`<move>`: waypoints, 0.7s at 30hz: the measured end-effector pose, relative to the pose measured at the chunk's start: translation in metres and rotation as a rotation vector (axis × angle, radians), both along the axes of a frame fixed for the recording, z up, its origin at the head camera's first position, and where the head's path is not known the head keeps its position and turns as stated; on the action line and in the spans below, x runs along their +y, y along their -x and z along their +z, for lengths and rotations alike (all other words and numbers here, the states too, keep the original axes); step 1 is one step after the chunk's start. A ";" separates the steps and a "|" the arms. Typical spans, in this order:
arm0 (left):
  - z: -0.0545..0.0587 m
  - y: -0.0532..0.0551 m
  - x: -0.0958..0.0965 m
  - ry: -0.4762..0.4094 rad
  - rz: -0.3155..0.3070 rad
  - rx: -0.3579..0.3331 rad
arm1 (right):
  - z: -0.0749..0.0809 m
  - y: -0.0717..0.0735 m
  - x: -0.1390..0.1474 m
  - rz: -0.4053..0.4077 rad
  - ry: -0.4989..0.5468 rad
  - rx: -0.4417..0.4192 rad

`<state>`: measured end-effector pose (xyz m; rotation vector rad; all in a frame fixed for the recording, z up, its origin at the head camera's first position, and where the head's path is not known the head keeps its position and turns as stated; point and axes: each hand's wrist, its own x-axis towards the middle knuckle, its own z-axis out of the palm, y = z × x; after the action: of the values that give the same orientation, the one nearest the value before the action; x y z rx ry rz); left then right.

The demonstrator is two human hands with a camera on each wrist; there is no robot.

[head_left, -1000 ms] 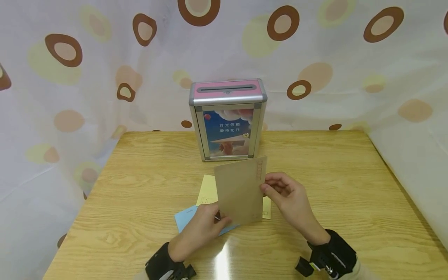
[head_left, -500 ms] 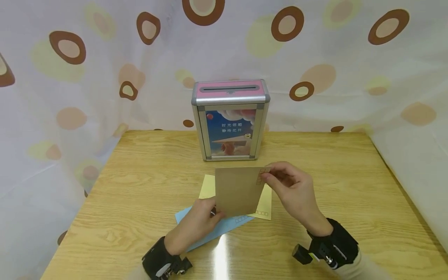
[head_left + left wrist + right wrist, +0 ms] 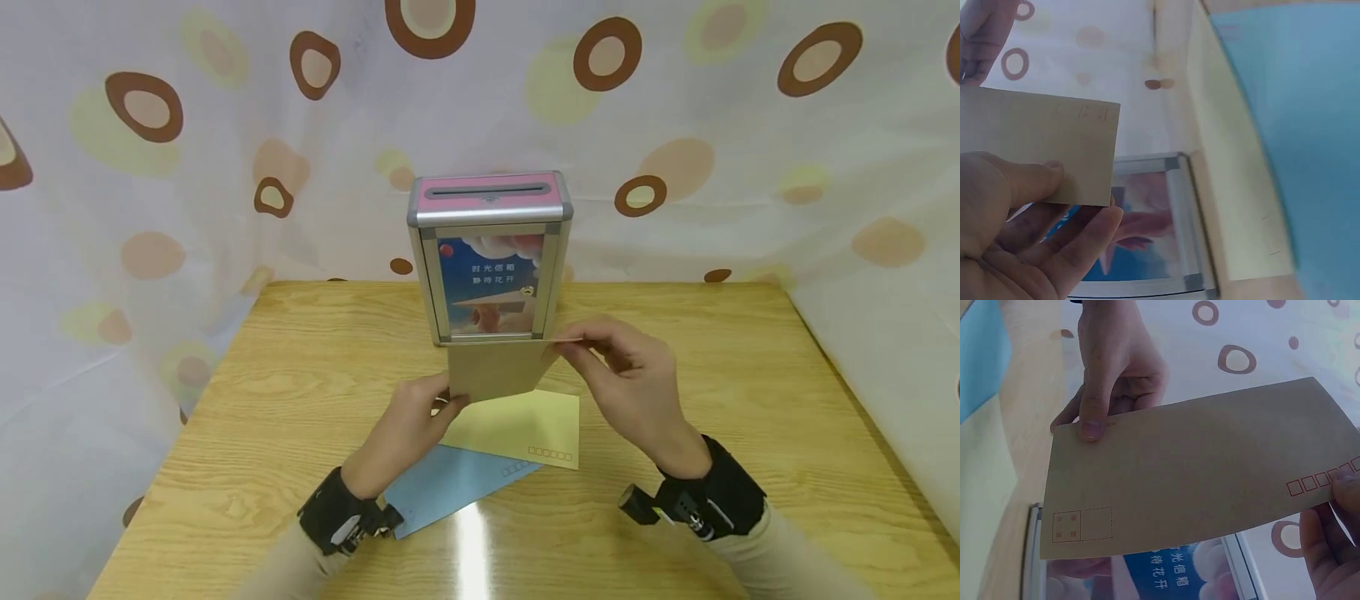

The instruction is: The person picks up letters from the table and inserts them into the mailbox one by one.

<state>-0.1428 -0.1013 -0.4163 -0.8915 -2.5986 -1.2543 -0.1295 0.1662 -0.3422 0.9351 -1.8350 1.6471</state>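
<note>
Both hands hold a brown envelope [image 3: 491, 371] in the air, tilted nearly edge-on in the head view. My left hand [image 3: 408, 421] pinches its lower left part, thumb on the near face, as the left wrist view shows with the left hand [image 3: 1029, 231] at the envelope [image 3: 1088, 134]. At its upper right edge, my right hand [image 3: 630, 387] pinches it between thumb and fingers. The right wrist view shows red postcode boxes on the envelope [image 3: 1179, 475] beside the right thumb. Below it lie a yellow envelope [image 3: 517, 425] and a blue envelope [image 3: 450, 492], partly overlapping.
A letter box [image 3: 491, 217] with a pink slotted top and a picture on its front stands at the back of the wooden table [image 3: 720, 400]. Behind it hangs a patterned cloth [image 3: 480, 108].
Both hands have moved up and forward, toward the letter box, with the brown envelope. Its face has tipped from nearly upright toward flat, uncovering more of the yellow and blue envelopes.
</note>
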 end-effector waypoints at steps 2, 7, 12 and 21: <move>0.007 0.008 -0.001 -0.014 0.002 0.009 | 0.008 0.007 -0.001 -0.041 -0.018 0.006; 0.030 0.028 0.001 -0.042 0.039 0.039 | 0.033 0.033 -0.006 -0.119 -0.022 -0.012; 0.056 0.046 0.004 -0.024 0.052 0.099 | 0.063 0.065 -0.009 -0.114 0.020 0.042; 0.113 0.073 0.005 -0.065 0.019 0.215 | 0.126 0.098 -0.005 -0.147 -0.060 0.173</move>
<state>-0.2160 -0.0966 -0.3033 -0.9309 -2.3810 -1.1609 -0.2272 0.1614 -0.2160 0.9135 -1.7984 1.3865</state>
